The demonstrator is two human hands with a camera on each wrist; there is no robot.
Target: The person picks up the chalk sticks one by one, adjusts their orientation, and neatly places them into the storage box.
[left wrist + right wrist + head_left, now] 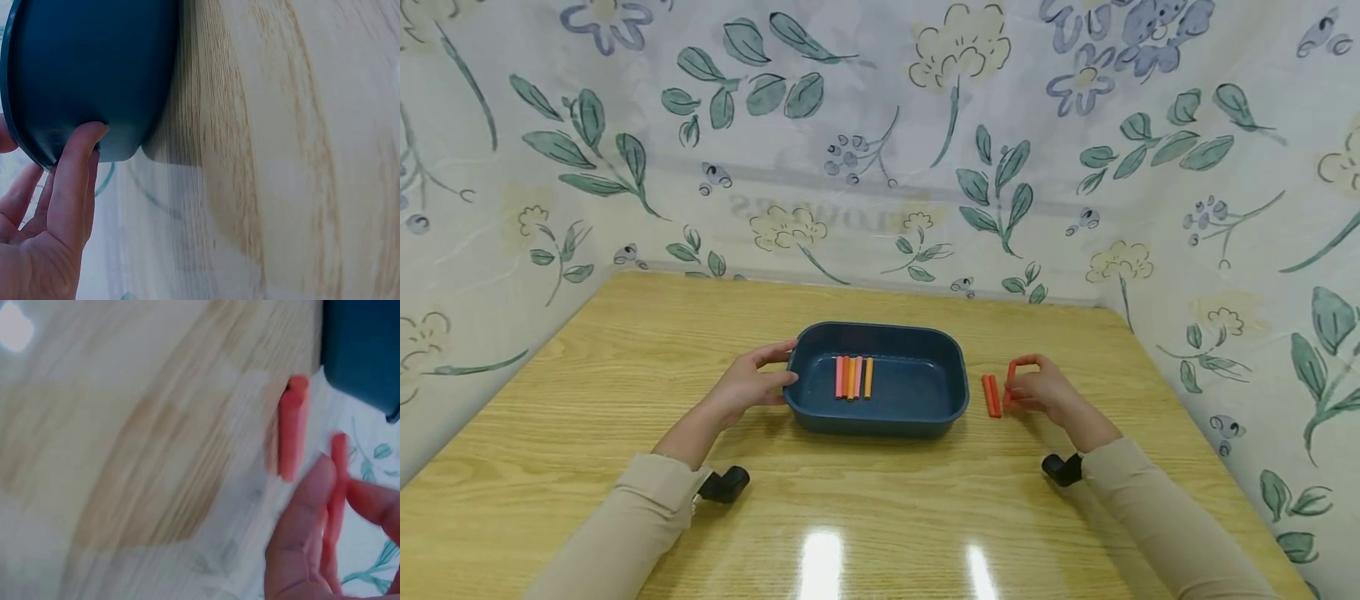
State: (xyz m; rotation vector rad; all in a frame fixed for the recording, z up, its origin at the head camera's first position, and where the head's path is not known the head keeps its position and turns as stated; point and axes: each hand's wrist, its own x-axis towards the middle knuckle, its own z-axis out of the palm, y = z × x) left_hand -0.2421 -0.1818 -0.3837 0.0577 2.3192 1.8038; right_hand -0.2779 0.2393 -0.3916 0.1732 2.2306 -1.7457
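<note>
Just left of the fingertips of a right hand (1041,387), a pair of red crayon-like sticks (991,396) lies on a wood-grain table (895,492), long axes running away from the person. The right thumb and fingers, nearly closed together, pinch another red stick (337,456), lined up roughly with that pair. Past the pair, farther left from these fingers, sits a dark blue rectangular tray (917,425), its long side running crosswise to the held stick. Inside, toward its left half, pink and orange sticks (851,379) stand side by side in a row. A left hand (748,382) grips the tray's opposite end, one finger pressed against the outer wall.
</note>
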